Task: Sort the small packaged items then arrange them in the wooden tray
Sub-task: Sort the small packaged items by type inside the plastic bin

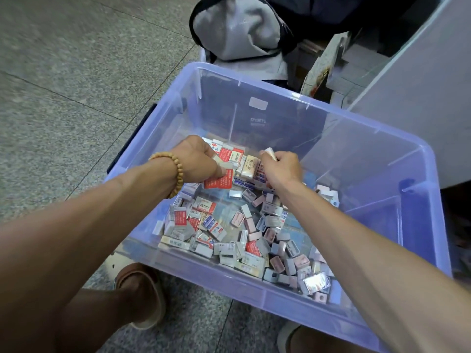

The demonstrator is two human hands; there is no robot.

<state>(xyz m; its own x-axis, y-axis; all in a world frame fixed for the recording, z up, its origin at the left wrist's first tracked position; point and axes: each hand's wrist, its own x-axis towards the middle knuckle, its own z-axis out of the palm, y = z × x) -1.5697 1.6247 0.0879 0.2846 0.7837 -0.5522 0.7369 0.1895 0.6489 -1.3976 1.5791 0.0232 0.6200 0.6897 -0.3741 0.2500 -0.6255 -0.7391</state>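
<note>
Head view, looking down into a translucent blue plastic bin (418, 217) standing on a speckled stone floor (63, 72). Small packaged items (229, 233) heaped loosely across the bin's bottom: red-and-white packets toward the left and far side, pink and grey ones toward the right and near side, one shiny wrapped piece (316, 282) near the right near corner. Left hand (197, 159), with a wooden bead bracelet (173, 171) at the wrist, reaching into the far left part of the heap, fingers curled round a red packet (219, 180) and a paler one just above it. Right hand (281, 166) just beside it to the right, fingers closed round a small pale item (270, 152) protruding at the far side of the fist. Grey-and-black backpack (239, 29) beyond the bin's far wall; pale cabinet panel (420, 93) to the far right. Sandalled foot (142, 294) on the floor at the bin's near left edge. Wooden tray out of view.
</note>
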